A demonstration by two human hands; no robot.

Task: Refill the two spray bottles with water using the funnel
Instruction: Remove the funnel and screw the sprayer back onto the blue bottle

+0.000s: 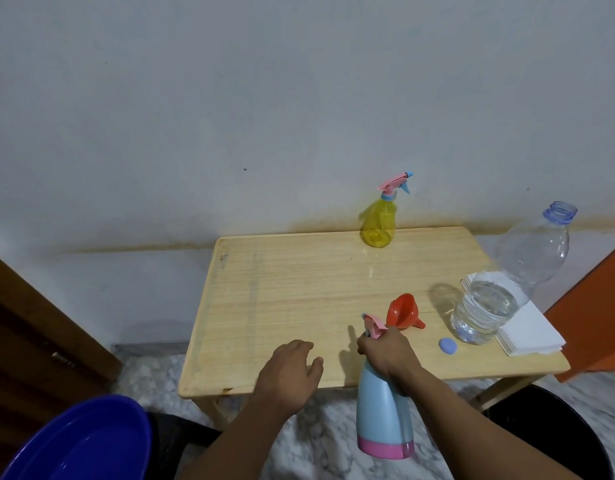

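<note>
The right hand grips the blue spray bottle by its neck. The left hand hovers with loosely curled, empty fingers, seemingly just above the table.

A worktop stands against the wall, with one spray bottle upright at its far edge. Toward the near right lies a funnel on its side; right of it, a cap, then an uncapped water bottle standing apparently on a stack of napkins. A second spray bottle hangs off the near edge in the right hand, the left hand just beside it. A basin sits lower left.
</note>
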